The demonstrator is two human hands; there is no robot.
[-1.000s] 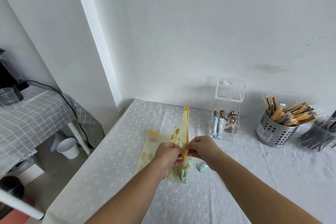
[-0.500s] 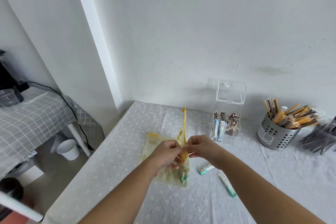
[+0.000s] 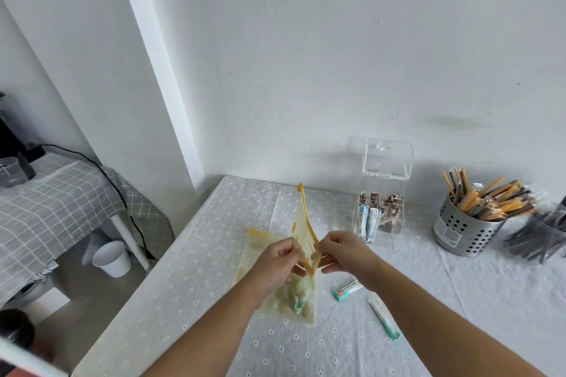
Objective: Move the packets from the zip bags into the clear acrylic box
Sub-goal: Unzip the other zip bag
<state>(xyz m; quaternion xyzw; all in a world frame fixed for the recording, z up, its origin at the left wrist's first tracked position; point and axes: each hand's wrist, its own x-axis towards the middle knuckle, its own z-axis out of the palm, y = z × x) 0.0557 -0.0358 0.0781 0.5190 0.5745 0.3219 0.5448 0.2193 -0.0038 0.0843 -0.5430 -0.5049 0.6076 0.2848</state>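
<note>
A yellow zip bag (image 3: 301, 225) with an orange zipper stands upright over the table's middle. My left hand (image 3: 277, 266) pinches one side of its mouth and my right hand (image 3: 341, 252) pinches the other, a small gap showing between the edges. Green-and-white packets (image 3: 298, 300) sit in the bag's bottom. A second yellow zip bag (image 3: 255, 243) lies flat behind my left hand. Two green-and-white packets (image 3: 347, 288) (image 3: 384, 320) lie loose on the cloth to the right. The clear acrylic box (image 3: 381, 208) stands at the back, lid up, holding blue and brown packets.
A perforated steel cup (image 3: 462, 231) full of stick sachets and a clear container (image 3: 536, 239) of dark sticks stand at the far right. The table's left edge drops to the floor, where a white bin (image 3: 111, 259) and a checked-cloth side table (image 3: 46, 208) stand.
My hands have drawn slightly apart at the bag's mouth, parting the zipper. The view tilted down a little, bringing the two loose packets on the cloth into sight.
</note>
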